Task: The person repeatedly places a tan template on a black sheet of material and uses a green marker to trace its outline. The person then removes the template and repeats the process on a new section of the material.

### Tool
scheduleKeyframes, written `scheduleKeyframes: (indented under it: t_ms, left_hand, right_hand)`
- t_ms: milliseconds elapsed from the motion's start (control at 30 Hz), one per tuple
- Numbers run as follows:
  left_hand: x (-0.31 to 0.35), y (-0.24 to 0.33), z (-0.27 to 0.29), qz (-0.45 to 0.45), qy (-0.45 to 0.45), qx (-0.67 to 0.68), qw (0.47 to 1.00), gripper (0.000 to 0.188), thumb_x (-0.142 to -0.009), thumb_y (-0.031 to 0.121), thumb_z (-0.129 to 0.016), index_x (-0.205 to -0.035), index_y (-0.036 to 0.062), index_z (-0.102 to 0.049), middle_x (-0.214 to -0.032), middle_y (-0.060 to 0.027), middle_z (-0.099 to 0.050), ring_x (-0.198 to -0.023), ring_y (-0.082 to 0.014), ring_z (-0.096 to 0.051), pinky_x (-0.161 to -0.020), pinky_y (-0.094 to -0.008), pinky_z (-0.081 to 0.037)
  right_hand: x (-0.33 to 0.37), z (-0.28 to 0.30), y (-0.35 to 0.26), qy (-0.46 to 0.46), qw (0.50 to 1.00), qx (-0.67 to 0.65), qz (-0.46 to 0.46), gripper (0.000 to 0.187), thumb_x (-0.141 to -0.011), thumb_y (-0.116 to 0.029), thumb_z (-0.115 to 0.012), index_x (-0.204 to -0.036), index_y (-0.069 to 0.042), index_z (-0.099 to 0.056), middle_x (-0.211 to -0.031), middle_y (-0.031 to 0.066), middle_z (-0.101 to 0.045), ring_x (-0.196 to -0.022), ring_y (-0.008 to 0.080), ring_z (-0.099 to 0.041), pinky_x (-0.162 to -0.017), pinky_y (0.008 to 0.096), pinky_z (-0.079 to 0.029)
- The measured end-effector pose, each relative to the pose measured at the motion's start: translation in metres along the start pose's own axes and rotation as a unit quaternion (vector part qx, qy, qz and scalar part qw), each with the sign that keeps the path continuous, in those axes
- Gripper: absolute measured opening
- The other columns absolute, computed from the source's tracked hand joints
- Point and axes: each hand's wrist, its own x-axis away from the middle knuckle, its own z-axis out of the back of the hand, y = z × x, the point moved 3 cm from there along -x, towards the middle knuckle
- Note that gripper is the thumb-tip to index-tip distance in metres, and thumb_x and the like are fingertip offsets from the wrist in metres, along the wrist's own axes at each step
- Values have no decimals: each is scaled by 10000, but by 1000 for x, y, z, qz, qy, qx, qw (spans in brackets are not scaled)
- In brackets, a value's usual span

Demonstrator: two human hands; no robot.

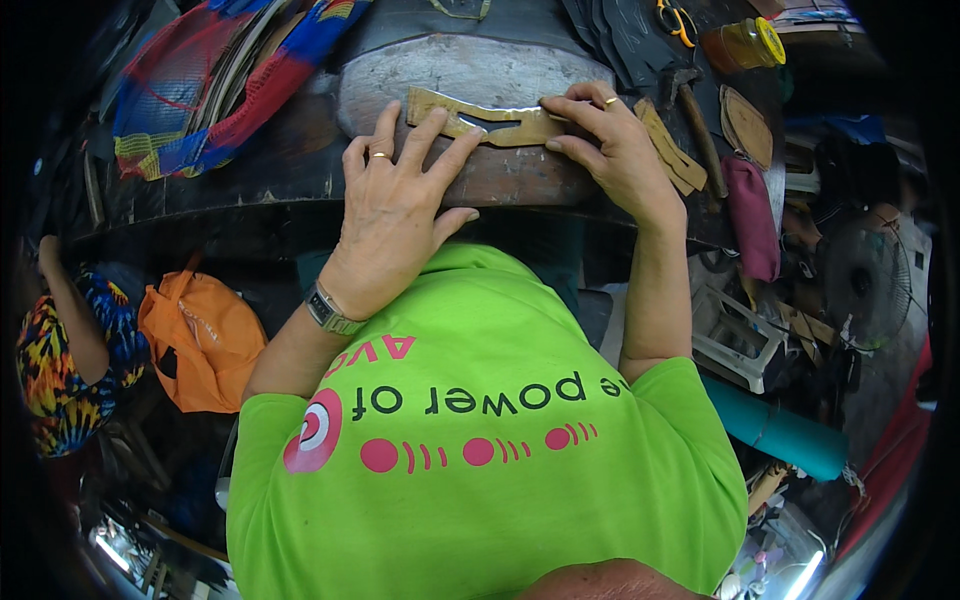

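Note:
A flat brown pattern piece with a slot cut through its middle lies on a worn grey board at the table's near side. My left hand rests with fingers spread, its fingertips pressing down on the left part of the piece. At the other end, my right hand pinches the piece's right tip between thumb and fingers. Dark material shows through the slot, and pale light edges the upper rim. What lies beneath the piece is mostly hidden.
A hammer and tan cut pieces lie right of my right hand. Farther off are black sheets, orange-handled scissors and a yellow-lidded jar. A colourful mesh bag sits left. Another person's patterned sleeve is at far left.

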Motion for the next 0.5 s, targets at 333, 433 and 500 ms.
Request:
scheduleKeyframes:
  t_ms: [333,433,500]
  left_hand:
    - [1,2,-3,2,15,45,999,799,-718,218,-910,-1441,135,-582,-1453,-163,-510,-1393,-432,-416,-1131,-527,-388]
    - [0,4,-3,-5,15,36,999,795,-723,202,-905,-1444,122,-578,-1447,-177,-512,-1386,-441,-431,-1131,-525,-404]
    - [0,3,-2,-16,1,20,1000,797,-729,199,-901,-1451,121,-574,-1443,-183,-515,-1381,-447,-444,-1130,-518,-412]
  right_hand:
    - [0,1,6,-22,1000,-2,-2,452,-871,-74,-779,-1315,-39,-702,-1228,118,-613,-1146,279,-626,-998,347,-495]
    - [-1,2,8,-26,1000,-5,6,451,-868,-83,-784,-1311,-40,-707,-1233,112,-621,-1147,275,-634,-995,342,-502]
    - [-2,3,9,-29,1000,-6,9,449,-865,-85,-788,-1305,-41,-712,-1232,109,-625,-1145,272,-637,-991,339,-505]
